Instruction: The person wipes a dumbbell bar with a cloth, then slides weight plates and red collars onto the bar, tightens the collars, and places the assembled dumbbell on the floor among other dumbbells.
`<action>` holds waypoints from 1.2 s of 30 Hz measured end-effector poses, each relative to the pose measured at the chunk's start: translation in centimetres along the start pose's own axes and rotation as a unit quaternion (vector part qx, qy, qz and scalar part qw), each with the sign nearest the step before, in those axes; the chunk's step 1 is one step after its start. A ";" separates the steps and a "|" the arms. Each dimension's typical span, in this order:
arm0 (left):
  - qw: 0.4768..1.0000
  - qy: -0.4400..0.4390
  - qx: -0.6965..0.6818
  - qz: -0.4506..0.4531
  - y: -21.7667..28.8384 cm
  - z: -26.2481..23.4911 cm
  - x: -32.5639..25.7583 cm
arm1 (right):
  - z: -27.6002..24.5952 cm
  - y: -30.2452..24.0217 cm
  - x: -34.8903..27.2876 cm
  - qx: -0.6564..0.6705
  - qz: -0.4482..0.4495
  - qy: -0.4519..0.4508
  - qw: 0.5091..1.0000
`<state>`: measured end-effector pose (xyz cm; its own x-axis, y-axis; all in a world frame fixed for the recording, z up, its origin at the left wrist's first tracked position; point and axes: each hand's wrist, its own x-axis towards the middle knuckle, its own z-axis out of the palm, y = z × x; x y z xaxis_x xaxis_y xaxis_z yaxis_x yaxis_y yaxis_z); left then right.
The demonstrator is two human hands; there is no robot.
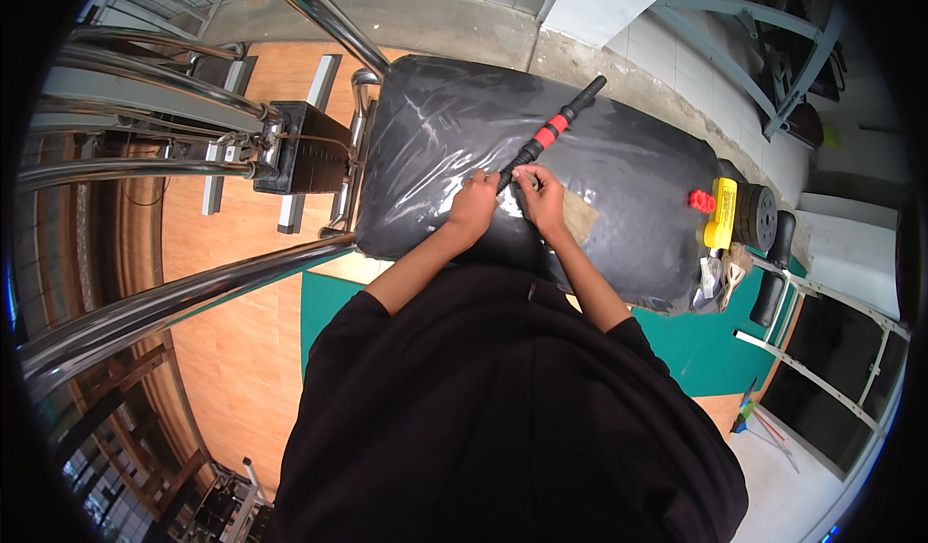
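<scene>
A long black bar with red bands (549,134) lies slantwise over a padded bench (425,118) wrapped in shiny black plastic. Its far part is ridged like a screw thread, as on a dumbbell bar. My left hand (474,205) is closed round the near part of the bar. Close beside it, my right hand (543,198) has thumb and fingers pinched together at the bar, partly hiding that end. A flat brownish piece (580,218) lies on the plastic by my right hand; whether that hand touches it is unclear.
At the bench's right end are red star-shaped nuts (702,200), a yellow object (722,213), black weight plates (756,218) and a clear plastic packet (710,277). Chrome frame tubes (174,306) and a black weight stack (304,147) stand at left. A green mat (720,350) lies below.
</scene>
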<state>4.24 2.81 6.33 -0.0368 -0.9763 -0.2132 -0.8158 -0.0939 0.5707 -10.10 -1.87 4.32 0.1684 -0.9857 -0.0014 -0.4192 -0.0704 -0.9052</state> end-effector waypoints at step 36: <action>0.522 -0.326 -0.759 -0.212 -7.3 -1.6 0.2 | 1.1 -0.4 1.1 -0.196 -0.049 0.010 0.979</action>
<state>11.10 3.02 3.41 -0.6318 -0.5771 -0.5174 0.5487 -0.8045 0.2273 -8.73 -2.73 4.22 0.2101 -0.9736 0.0891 -0.7130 -0.2149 -0.6674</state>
